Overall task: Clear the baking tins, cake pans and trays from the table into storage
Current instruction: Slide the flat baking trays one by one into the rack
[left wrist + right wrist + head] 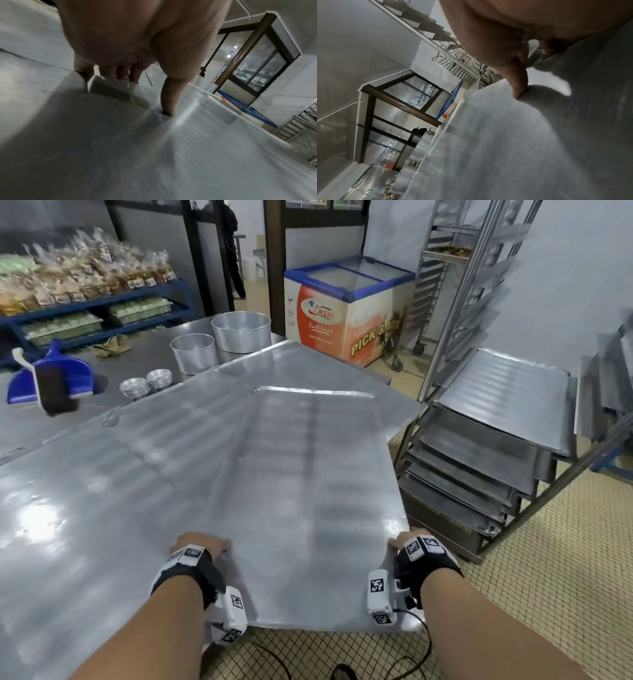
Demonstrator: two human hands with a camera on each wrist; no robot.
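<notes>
A large flat metal baking tray (308,491) lies over other trays at the table's near right corner, its near edge jutting past the table. My left hand (202,544) grips its left side near the front. In the left wrist view the thumb (169,100) presses on the tray (205,148) and the fingers (116,73) curl over its edge. My right hand (406,542) grips the right side, thumb (518,83) on top of the tray (505,135) and fingers hidden beneath. Two round cake pans (241,332) (193,352) and stacks of small tins (135,388) stand at the far end.
A metal rack (479,457) holding several trays stands right of the table on the tiled floor. A taller trolley rack (445,268) and a chest freezer (349,313) are behind. A blue dustpan with brush (51,378) lies at the table's left.
</notes>
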